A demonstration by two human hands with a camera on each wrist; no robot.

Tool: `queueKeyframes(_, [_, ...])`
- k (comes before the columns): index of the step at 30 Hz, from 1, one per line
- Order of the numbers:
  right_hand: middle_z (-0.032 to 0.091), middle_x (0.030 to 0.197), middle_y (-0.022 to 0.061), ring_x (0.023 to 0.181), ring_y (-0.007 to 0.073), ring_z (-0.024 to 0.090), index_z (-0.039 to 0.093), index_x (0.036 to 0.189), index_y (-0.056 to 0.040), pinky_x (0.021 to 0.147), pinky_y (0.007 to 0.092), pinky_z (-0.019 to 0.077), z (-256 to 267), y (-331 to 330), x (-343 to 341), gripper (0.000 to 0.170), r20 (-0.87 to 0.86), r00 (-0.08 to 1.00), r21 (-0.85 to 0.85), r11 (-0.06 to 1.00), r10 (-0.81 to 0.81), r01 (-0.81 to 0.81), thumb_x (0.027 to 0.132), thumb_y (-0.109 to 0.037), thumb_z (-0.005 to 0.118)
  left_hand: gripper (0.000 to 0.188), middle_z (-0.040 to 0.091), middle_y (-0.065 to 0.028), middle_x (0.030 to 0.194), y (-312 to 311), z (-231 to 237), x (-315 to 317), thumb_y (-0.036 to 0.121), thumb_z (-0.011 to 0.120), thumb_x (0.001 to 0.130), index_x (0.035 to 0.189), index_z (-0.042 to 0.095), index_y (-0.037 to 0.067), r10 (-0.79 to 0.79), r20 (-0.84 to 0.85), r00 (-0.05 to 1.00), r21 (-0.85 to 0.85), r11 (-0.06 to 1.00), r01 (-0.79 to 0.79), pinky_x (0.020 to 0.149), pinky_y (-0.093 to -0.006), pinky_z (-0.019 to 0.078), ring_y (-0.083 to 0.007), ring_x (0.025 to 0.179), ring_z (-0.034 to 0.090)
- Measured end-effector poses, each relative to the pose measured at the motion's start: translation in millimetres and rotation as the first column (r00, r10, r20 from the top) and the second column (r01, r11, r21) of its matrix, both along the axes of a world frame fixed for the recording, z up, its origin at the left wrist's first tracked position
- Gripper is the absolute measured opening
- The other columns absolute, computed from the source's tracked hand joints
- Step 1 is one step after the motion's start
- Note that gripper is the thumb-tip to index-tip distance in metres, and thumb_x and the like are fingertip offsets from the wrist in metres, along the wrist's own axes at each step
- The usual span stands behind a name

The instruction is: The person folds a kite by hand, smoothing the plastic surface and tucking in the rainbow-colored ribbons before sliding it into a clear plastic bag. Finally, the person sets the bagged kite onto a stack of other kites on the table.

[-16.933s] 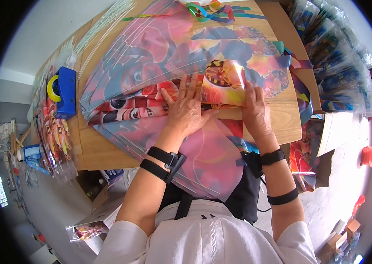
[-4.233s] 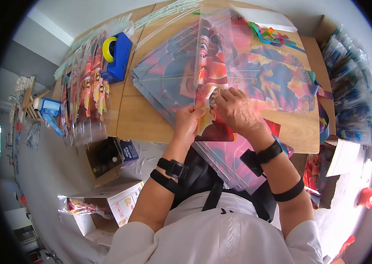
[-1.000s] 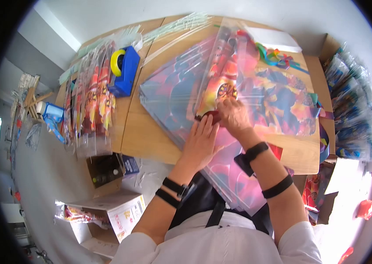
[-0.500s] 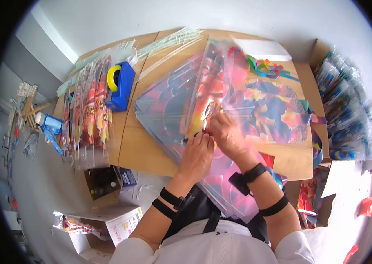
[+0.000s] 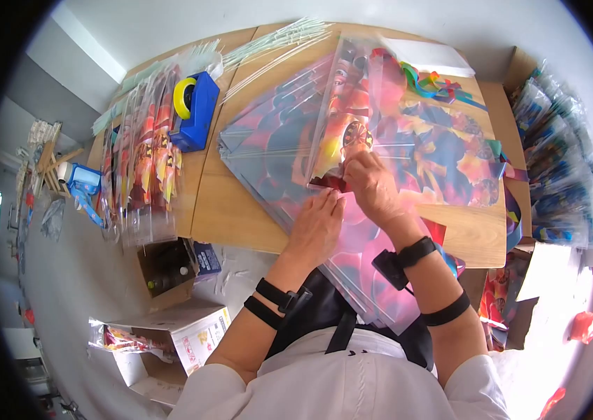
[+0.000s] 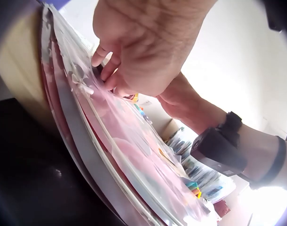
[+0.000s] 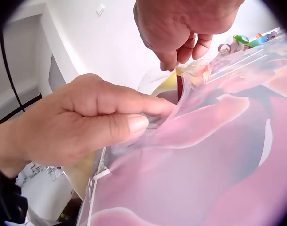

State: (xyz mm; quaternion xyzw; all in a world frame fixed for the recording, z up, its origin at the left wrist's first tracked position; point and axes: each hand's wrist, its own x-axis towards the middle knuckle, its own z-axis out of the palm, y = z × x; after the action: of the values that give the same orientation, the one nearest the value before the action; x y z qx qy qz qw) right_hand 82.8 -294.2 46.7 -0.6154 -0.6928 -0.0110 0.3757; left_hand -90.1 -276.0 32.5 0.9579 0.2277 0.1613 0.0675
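Observation:
A long clear plastic bag (image 5: pixel 317 133) lies across the pile of pink and blue printed kites (image 5: pixel 268 150). Inside it, a folded red and yellow kite (image 5: pixel 331 157) shows, its dark red end at the bag's mouth. My right hand (image 5: pixel 370 185) grips the folded kite near that end, fingers curled down. Just below, my left hand (image 5: pixel 316 227) pinches the bag's mouth edge between thumb and fingertips. In the right wrist view, the left hand (image 7: pixel 96 120) has its index finger at the plastic edge, while the right hand (image 7: pixel 185 28) hangs above, fingertips pointing down.
A blue tape dispenser (image 5: pixel 197 115) stands left, beside several filled bags (image 5: pixel 146 154). Thin white rods (image 5: pixel 275 49) lie at the back; coloured ribbons (image 5: pixel 436 85) at back right. Packed bags (image 5: pixel 562 161) fill a box on the right. A carton (image 5: pixel 202 336) stands below left.
Earlier the kite was being folded flat on the pile; now it lies within the clear bag. Over the last second both hands stay at the bag's mouth, the left one drawn slightly lower.

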Motion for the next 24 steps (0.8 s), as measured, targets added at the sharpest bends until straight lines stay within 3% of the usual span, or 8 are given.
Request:
queueKeyframes(6, [0.057,0.096,0.0114,0.096,0.0308,0.054,0.057,0.084,-0.0028,0.08,0.0396,0.0472,-6,-1,0,0.01,0.127,0.991,-0.008,0.999,0.05,-0.05,0.075,-0.007,0.054,0.054,0.051,-0.0194,0.129,11,-15,21,0.026,0.065,0.084,0.127,0.047,-0.003,0.075,0.111,0.991,-0.02,0.997,-0.074,0.102,-0.0481,0.0357,-0.036,0.125,0.045])
queueKeyframes(15, [0.058,0.098,0.0109,0.092,0.0305,0.056,0.059,0.081,-0.0035,0.08,0.0398,0.0477,-11,-13,3,0.008,0.097,0.994,-0.034,0.998,0.049,-0.046,0.075,-0.007,0.061,0.043,0.057,-0.0172,0.119,1,-6,13,0.016,0.062,0.082,0.121,0.053,-0.001,-0.018,-0.08,0.997,-0.083,0.997,0.011,0.096,-0.0449,0.0393,-0.0304,0.115,0.052])
queueKeyframes(18, [0.059,0.102,0.0108,0.097,0.0312,0.056,0.061,0.086,-0.0027,0.081,0.0397,0.048,-3,-24,2,0.014,0.025,0.999,-0.021,0.999,0.025,-0.025,0.075,-0.008,0.066,0.042,0.056,-0.0165,0.123,3,8,1,0.013,0.06,0.081,0.121,0.054,0.0,0.07,-0.038,0.997,-0.19,0.979,-0.076,0.096,-0.044,0.0393,-0.0309,0.118,0.051])
queueKeyframes(19, [0.059,0.102,0.012,0.096,0.0315,0.057,0.061,0.09,-0.002,0.08,0.0397,0.0485,-5,-29,1,0.017,-0.012,0.999,-0.005,0.999,-0.038,0.038,0.077,-0.01,0.067,0.042,0.056,-0.0165,0.123,7,12,1,0.013,0.06,0.081,0.121,0.054,0.0,0.069,-0.039,0.997,-0.19,0.979,-0.076,0.096,-0.044,0.0393,-0.0309,0.118,0.051])
queueKeyframes(21, [0.059,0.103,0.0133,0.096,0.0318,0.058,0.061,0.093,-0.0013,0.079,0.0397,0.0491,-9,-38,-4,0.02,-0.05,0.994,0.008,0.995,-0.1,0.101,0.078,-0.012,0.069,0.05,0.05,-0.0167,0.135,18,19,5,0.017,0.062,0.083,0.129,0.05,0.001,0.059,0.212,0.975,0.029,0.997,-0.067,0.103,-0.0453,0.0349,-0.0322,0.129,0.043])
queueKeyframes(23, [0.06,0.099,0.0172,0.085,0.0342,0.062,0.061,0.091,-0.001,0.072,0.0427,0.0498,-20,-43,-10,0.022,-0.377,0.818,-0.195,0.9,-0.435,0.389,0.081,-0.019,0.069,0.053,0.047,-0.0154,0.138,25,26,12,0.025,0.061,0.086,0.132,0.048,0.003,0.08,0.194,0.978,0.011,0.996,-0.084,0.106,-0.0489,0.0309,-0.0314,0.135,0.036])
queueKeyframes(24, [0.064,0.092,0.0192,0.081,0.0348,0.064,0.062,0.092,0.0005,0.071,0.0418,0.0504,-20,-43,-8,0.03,-0.395,0.78,-0.276,0.872,-0.486,0.404,0.082,-0.026,0.07,0.056,0.045,-0.014,0.142,29,28,17,0.033,0.059,0.089,0.136,0.047,0.005,0.102,0.176,0.979,-0.006,0.995,-0.102,0.109,-0.0524,0.0268,-0.0306,0.14,0.028])
